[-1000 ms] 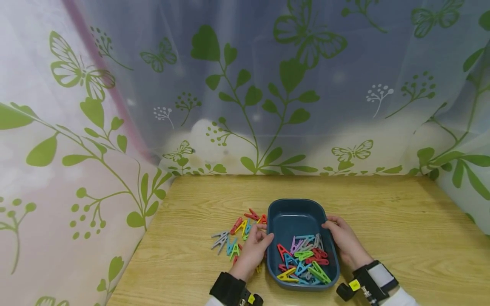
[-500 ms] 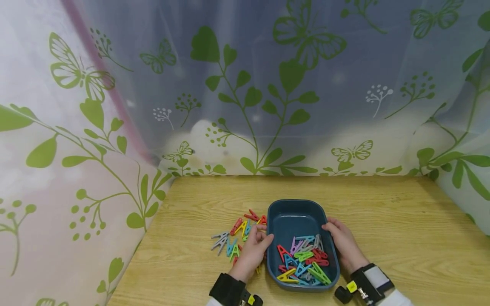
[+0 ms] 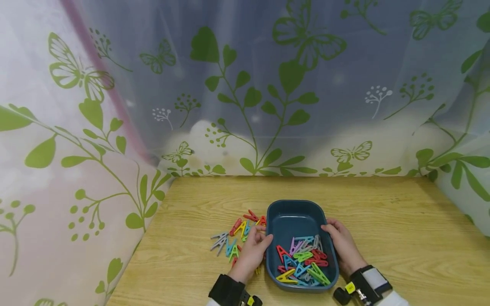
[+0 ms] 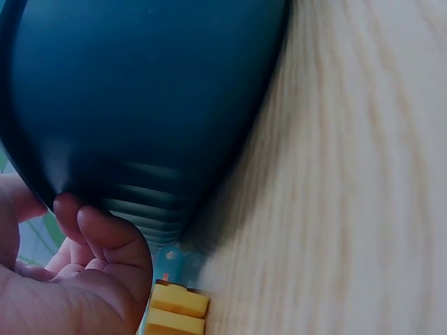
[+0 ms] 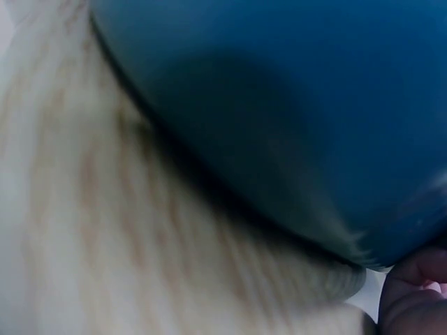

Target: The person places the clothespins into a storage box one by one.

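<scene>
A dark blue plastic bin (image 3: 294, 223) with rounded corners sits on the table in the head view. Several coloured clothespins (image 3: 320, 274) lie jumbled in its near half, while its far half shows bare bottom. My left hand (image 3: 249, 251) grips the bin's left rim, thumb on top and fingers curled against the outer wall. On the opposite rim, my right hand (image 3: 343, 244) holds on with the thumb over the edge; most of its fingers are hidden. In the left wrist view the bin's outer wall (image 4: 140, 91) fills the upper left, above a yellow clothespin (image 4: 179, 300).
Loose clothespins (image 3: 235, 226) in red, yellow, grey, blue and green are spread left of the bin, partly behind my left hand. The wooden table (image 3: 402, 229) extends to both sides. A leaf-and-butterfly printed curtain (image 3: 245, 85) hangs at the back and sides.
My right wrist has shifted slightly left. Both hands stay on the rim, and the bin and clothespins look the same.
</scene>
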Demonstrator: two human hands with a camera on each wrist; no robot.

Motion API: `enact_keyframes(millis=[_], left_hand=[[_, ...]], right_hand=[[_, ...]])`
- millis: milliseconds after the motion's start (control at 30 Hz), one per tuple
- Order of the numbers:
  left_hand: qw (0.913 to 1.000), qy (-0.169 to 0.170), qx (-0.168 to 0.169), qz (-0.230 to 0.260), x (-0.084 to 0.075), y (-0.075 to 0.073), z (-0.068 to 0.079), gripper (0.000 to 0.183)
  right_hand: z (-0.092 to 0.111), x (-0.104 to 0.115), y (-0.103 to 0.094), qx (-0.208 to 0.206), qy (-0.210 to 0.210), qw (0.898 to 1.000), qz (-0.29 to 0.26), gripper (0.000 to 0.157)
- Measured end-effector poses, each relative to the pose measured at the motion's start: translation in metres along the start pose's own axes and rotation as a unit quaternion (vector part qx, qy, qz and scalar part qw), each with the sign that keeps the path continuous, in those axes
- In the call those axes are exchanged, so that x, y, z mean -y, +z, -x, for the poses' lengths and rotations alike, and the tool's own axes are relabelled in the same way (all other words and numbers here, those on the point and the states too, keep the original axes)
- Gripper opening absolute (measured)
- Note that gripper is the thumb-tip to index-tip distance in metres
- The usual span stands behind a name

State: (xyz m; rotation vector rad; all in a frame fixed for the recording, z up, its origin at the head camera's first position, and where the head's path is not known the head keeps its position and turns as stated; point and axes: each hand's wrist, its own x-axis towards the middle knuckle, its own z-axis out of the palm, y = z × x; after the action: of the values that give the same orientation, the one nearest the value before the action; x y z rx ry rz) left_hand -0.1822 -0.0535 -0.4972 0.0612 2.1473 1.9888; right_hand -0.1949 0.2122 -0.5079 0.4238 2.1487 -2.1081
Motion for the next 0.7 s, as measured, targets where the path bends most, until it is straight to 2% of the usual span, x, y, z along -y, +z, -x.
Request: enact_keyframes(millis=[233,433,600,700], left_hand=[[0.9994,-0.028,-0.018,-0.009,0.000,0.001,0.000,0.034],[0.9992,-0.030,-0.014,-0.020,-0.002,0.000,0.001,0.037],[0.9995,-0.003,-0.001,-0.032,-0.008,-0.011,0.002,0.034],[0.9963,0.031,-0.009,-0.080,-0.013,-0.022,0.001,0.028]], right_hand=[[0.000,-0.001,0.000,-0.001,0.006,1.000,-0.004,0.031],[0.000,0.000,0.000,-0.002,0.008,1.000,-0.006,0.030],[-0.001,0.001,0.000,-0.004,0.011,1.000,-0.002,0.030],[-0.001,0.001,-0.001,-0.006,0.013,1.000,-0.001,0.029]])
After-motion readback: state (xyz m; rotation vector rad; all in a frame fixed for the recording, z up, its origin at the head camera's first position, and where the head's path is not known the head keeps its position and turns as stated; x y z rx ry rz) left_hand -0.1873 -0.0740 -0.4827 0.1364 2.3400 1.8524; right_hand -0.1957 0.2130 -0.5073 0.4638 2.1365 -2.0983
